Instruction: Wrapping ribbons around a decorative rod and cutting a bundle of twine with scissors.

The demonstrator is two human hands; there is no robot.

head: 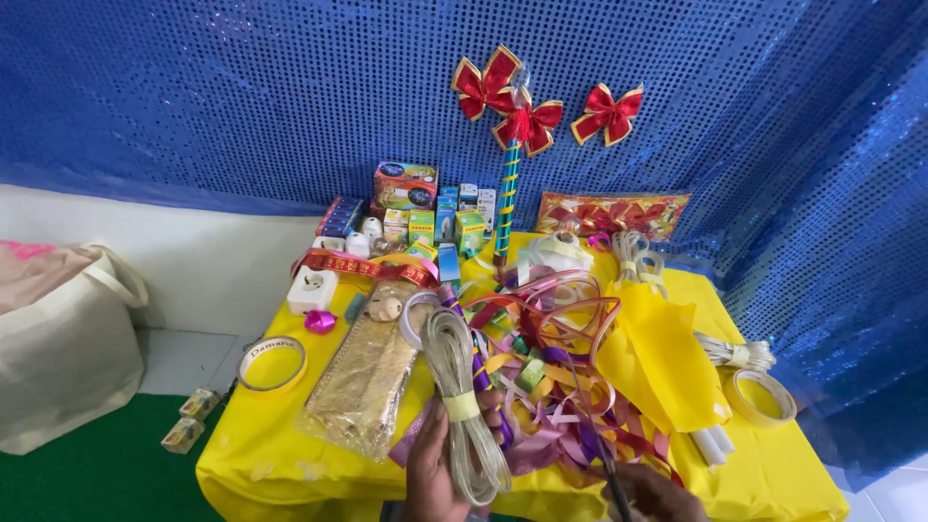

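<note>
A: What did the left hand (430,478) hold?

B: It was closed around a coil (462,406) of pale, clear cord, bound in the middle by a yellowish band. The fingers gripped it just under the band.

A: Which way did the coil point?

B: Its long axis ran away from the person, from the near table edge toward the blue wall (242,97), leaning a little to the left at the far end. The far loop was above the gold packet (362,387); the near loop hung low, beside the wrist.

A: And the right hand (655,493)?

B: It was at the bottom edge of the view, closed on dark scissors (601,454). The blades pointed up and to the left, into the ribbon pile (551,387).

A: Was there room to move on the table (261,464)?

B: Not much. The ribbons filled the middle, and small boxes (425,217) stood along the far side. A tape roll (273,363) lay near the left edge, and another roll (761,396) near the right edge. Yellow paper (662,362) lay to the right of the ribbons. The bare yellow cloth showed mostly at the near left corner. Left of the table, a white bag (63,358) stood on the floor.
</note>
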